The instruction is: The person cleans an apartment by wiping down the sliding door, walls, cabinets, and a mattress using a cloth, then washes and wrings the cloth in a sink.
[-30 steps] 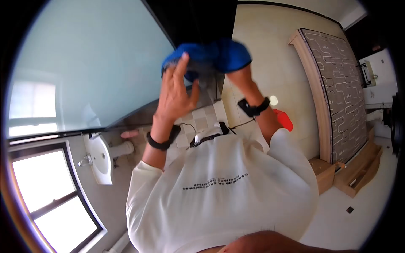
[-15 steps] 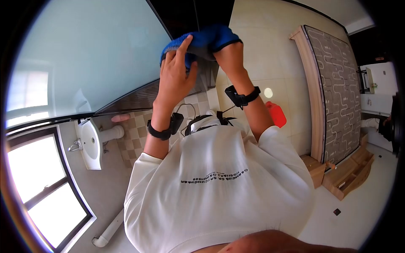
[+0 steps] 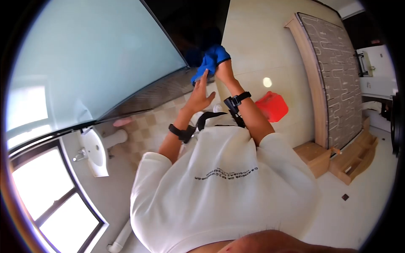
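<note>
A blue cloth (image 3: pixel 211 61) with a dark edge lies against the lower part of a black glossy panel (image 3: pixel 196 29), near its corner. My right hand (image 3: pixel 225 72) is closed on the cloth, its fingers hidden in the folds. Just left of it, my left hand (image 3: pixel 199 96) has its fingers stretched out and its thumb apart. The fingertips reach the cloth's lower edge; whether they press on it I cannot tell. Each wrist wears a black strapped device.
A pale frosted glass panel (image 3: pixel 105 55) stands at left, with a washbasin (image 3: pixel 96 152) and window (image 3: pixel 55 185) below it. A red container (image 3: pixel 272 106) sits on the tiled floor to my right. Beyond are a bed frame with mattress (image 3: pixel 337 80) and a wooden drawer unit (image 3: pixel 354 158).
Both hands and the cloth have come lower and nearer my body. My left hand has shifted right, and its fingers no longer lie across the cloth.
</note>
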Motion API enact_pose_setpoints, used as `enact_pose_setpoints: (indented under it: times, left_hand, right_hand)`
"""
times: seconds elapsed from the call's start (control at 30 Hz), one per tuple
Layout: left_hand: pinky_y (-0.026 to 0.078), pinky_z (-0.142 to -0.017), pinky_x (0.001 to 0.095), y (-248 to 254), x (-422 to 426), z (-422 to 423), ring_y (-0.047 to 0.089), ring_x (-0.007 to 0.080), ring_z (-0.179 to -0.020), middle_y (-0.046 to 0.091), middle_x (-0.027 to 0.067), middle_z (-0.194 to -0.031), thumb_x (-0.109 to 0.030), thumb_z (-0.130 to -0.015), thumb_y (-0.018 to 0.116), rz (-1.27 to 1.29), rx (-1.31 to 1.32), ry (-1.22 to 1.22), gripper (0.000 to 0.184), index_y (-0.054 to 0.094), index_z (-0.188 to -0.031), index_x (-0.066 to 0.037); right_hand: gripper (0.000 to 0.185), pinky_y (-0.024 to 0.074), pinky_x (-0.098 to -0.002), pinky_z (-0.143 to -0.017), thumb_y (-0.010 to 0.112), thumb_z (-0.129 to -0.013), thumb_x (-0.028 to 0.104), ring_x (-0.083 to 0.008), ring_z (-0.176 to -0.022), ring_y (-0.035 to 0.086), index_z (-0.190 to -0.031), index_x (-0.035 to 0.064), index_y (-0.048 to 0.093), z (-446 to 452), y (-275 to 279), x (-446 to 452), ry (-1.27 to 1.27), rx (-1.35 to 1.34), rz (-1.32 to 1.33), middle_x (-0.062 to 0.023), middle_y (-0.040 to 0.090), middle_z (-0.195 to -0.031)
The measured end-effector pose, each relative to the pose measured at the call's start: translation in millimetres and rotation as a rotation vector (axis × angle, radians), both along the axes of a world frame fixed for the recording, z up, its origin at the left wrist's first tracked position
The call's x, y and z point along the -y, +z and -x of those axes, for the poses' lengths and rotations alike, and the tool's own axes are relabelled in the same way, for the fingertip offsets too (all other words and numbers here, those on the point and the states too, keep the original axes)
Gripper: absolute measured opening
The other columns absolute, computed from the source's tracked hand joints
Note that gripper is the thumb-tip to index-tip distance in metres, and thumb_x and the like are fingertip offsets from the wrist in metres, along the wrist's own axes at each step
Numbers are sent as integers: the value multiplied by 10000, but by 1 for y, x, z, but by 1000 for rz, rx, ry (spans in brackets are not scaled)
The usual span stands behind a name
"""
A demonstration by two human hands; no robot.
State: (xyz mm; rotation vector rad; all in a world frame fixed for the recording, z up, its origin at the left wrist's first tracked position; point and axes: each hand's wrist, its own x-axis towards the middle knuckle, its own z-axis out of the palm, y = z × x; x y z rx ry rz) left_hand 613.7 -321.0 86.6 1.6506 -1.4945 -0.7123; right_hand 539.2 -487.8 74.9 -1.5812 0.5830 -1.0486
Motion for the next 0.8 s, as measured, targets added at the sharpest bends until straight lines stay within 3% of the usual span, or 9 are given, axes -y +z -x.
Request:
enact_pose_setpoints:
  times: [0.07,0.17,0.3,0.4,0.53,0.57,0.67,0.73,0.8]
  left_hand:
    - [299,-1120,446,-5,5,-3,324,460,-1355,347,311,-1429,-66,-817,659,-94,-67,18,870,132,-1506,-2]
    - [297,-1121,455,-24,17,-8,340,451,-1352,354,301,-1432,-54,-821,644,-55,-174,91,867,121,-1512,-23]
    - [273,-1134,442,-10,33,-1,325,356,-1384,335,244,-1470,-32,-828,630,60,-470,150,872,105,-1523,-65]
    - [243,-1147,435,29,42,-2,284,299,-1408,283,203,-1513,-48,-862,603,180,-558,100,847,82,-1528,-92]
    - [237,-1135,416,32,59,6,276,310,-1400,237,215,-1514,-142,-925,580,174,-696,96,809,48,-1527,-47]
    - [295,-1091,395,13,66,7,353,303,-1340,339,213,-1446,-152,-933,592,200,-473,171,727,139,-1488,-27]
    - [358,-1056,401,5,66,7,444,269,-1245,436,186,-1346,-74,-937,553,149,-672,156,593,218,-1425,-53]
    - [375,-1041,400,10,59,15,491,285,-1203,488,174,-1274,-80,-897,601,204,-631,230,516,319,-1327,-34]
    - [379,-1026,386,15,53,24,508,285,-1171,487,170,-1273,-108,-857,640,216,-181,244,535,363,-1307,-30]
  right_hand:
    - [167,521,-372,-703,680,-817,106,-315,-768,654,-950,21,628,4,15,7,-33,-158,224,-159,669,-847]
    - [178,523,-386,-725,668,-801,83,-342,-817,659,-965,22,641,14,8,9,21,-222,208,-174,681,-883]
    - [213,521,-390,-724,654,-789,80,-351,-827,661,-994,25,645,16,-9,13,29,-312,324,-178,685,-886]
    - [209,520,-377,-704,635,-798,96,-332,-785,666,-991,20,649,10,38,9,4,-80,324,-168,687,-859]
    - [167,509,-355,-662,608,-818,123,-296,-707,650,-939,20,660,16,63,16,79,-224,161,-153,674,-793]
    - [171,507,-352,-659,595,-798,117,-297,-698,640,-924,16,651,13,61,19,67,-179,172,-162,663,-769]
    - [177,506,-373,-644,581,-769,107,-329,-685,638,-901,5,642,12,28,33,67,-246,196,-189,652,-746]
    - [180,501,-409,-624,575,-747,98,-368,-668,630,-878,-11,634,10,18,27,27,-185,238,-212,644,-723]
    - [178,502,-427,-633,579,-747,100,-393,-697,635,-874,-13,634,13,16,25,40,-255,198,-219,647,-733]
